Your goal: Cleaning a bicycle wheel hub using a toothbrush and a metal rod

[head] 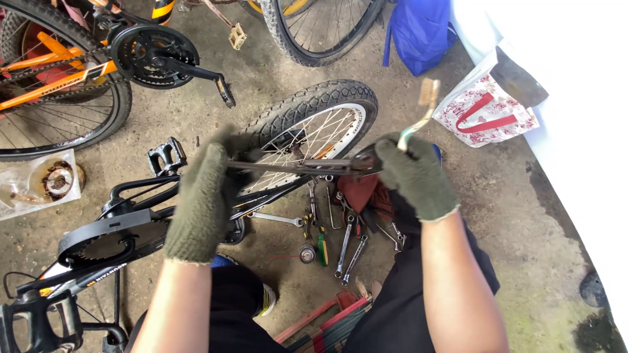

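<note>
Spreading under everything is a rough concrete floor [216, 124], grey-brown, stained and gritty, with a green mossy patch towards the lower right. Both hands wear olive knitted gloves. The left hand [199, 202] is closed around one end of a long dark metal bar [294, 166], which runs level across the view; its other end reaches the right hand [413, 175]. That hand is clenched around the handle of a pale brush [426, 103], whose head points up and away, and it seems to grip the bar's end too, though I cannot tell for certain.

Just behind the bar lies a black bicycle [118, 238] on its side, its small wheel [314, 124] with a white rim and knobbly tyre nearest the hands. Below the bar, spanners [345, 245] and other small tools are scattered on the floor beside a dark red cloth [358, 191].

An orange bicycle [59, 72] stands at the upper left, with another wheel [320, 33] at the top edge. A clear plastic bag [39, 183] of rusty parts lies at the left. A blue bag [418, 33] and a white bag with red print [484, 108] sit at the upper right, against a white sheet [575, 131] along the right side.
</note>
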